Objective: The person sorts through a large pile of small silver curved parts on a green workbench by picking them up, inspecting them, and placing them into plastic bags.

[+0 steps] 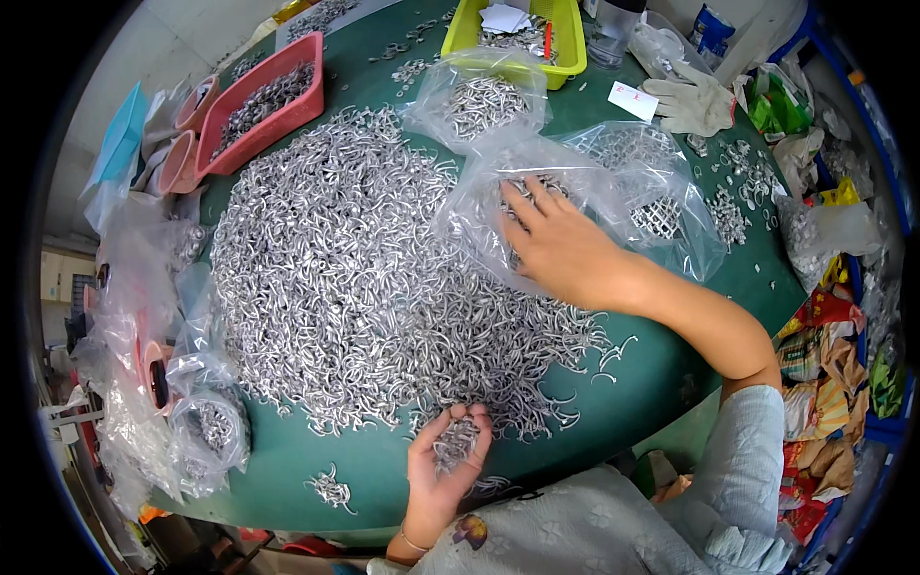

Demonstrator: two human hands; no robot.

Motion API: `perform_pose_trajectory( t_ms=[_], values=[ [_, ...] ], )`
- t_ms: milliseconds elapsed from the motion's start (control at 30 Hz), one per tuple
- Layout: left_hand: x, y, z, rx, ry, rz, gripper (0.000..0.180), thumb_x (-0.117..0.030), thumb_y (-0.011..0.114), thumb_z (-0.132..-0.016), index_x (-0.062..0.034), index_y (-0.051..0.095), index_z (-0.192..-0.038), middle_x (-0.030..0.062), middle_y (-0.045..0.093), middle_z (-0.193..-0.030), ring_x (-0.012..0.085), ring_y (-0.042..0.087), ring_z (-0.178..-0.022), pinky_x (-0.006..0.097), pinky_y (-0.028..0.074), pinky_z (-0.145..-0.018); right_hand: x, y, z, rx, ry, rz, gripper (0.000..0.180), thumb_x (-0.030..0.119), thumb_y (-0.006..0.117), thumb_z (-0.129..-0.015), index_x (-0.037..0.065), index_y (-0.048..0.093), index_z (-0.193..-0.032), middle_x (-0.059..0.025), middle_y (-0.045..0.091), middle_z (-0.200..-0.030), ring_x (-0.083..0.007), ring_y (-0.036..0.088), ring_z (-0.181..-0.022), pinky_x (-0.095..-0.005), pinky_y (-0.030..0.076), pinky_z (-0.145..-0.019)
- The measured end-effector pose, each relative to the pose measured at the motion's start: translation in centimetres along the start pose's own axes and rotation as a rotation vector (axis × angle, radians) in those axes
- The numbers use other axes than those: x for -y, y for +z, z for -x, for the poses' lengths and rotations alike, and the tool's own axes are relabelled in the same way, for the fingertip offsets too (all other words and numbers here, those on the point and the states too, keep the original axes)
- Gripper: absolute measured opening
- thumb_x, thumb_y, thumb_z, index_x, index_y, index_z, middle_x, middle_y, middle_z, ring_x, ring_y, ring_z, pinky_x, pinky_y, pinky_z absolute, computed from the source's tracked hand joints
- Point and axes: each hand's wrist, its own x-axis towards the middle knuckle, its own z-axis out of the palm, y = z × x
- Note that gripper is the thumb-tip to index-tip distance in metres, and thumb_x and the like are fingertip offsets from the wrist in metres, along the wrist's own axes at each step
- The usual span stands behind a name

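Left hand (443, 462) is cupping hooks (454, 443), fingers curled to keep them in; right hand (561, 251), fingers spread, is pinning the bag (575, 196) flat on the surface (661, 355).

A small sorting workshop: a green round table (661, 374) heaped with small silvery metal hooks (335, 278), clear plastic bags (613, 182), pink and yellow plastic trays (268, 101), a white work glove (695, 101).
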Motion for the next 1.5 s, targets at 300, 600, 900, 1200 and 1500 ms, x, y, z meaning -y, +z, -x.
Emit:
perform_pose_trajectory(
  t_ms=[300,600,900,1200,1500],
  values=[
    [-0.5,-0.7,0.3,0.051,-0.041,0.038,0.014,-0.009,0.056,-0.092,0.0028,0.062,-0.095,0.0198,0.058,-0.107,0.0283,0.059,-0.097,0.042,0.056,-0.087,-1.0,-2.3,0.8,0.206,-0.185,-0.566,0.045,-0.003,0.056,-0.079,-0.004,0.053,-0.124,-0.0230,0.052,-0.131,-0.0360,0.046,-0.128,-0.0448,0.039,-0.106],
    [-0.4,-0.8,0.9,0.081,-0.030,-0.030,0.015,-0.011,0.055,-0.093,0.0026,0.062,-0.096,0.0183,0.057,-0.108,0.0276,0.059,-0.098,0.040,0.055,-0.088,-0.8,-1.8,0.3,0.087,-0.072,-0.041,0.054,0.020,0.065,-0.086,0.002,0.047,-0.133,-0.0214,0.039,-0.144,-0.0408,0.040,-0.131,-0.0472,0.038,-0.106],
    [-0.8,-1.8,1.4,0.168,-0.045,-0.008,0.016,-0.011,0.057,-0.091,0.0017,0.065,-0.097,0.0207,0.063,-0.109,0.0306,0.062,-0.102,0.042,0.054,-0.090,-0.9,-5.2,3.3,0.383,-0.197,-0.183,0.057,-0.008,0.054,-0.074,0.003,0.052,-0.130,-0.0158,0.037,-0.147,-0.0393,0.035,-0.136,-0.0464,0.035,-0.109],
    [-0.4,-2.5,1.9,0.194,-0.062,-0.026,0.017,-0.012,0.056,-0.093,0.0008,0.064,-0.100,0.0200,0.063,-0.110,0.0303,0.062,-0.104,0.044,0.053,-0.093,-2.6,-3.8,-1.5,0.067,0.070,-0.310,0.042,-0.001,0.057,-0.083,-0.001,0.053,-0.126,-0.0194,0.053,-0.133,-0.0383,0.050,-0.122,-0.0420,0.041,-0.104],
    [0.0,-2.9,2.0,0.197,-0.083,-0.029,0.019,-0.013,0.055,-0.094,0.0014,0.064,-0.102,0.0210,0.064,-0.111,0.0300,0.062,-0.105,0.044,0.051,-0.095,-4.9,-0.8,-3.0,-0.256,0.113,-0.312,0.037,0.005,0.062,-0.084,0.002,0.056,-0.121,-0.0196,0.054,-0.130,-0.0352,0.052,-0.120,-0.0416,0.043,-0.099]
  ],
)
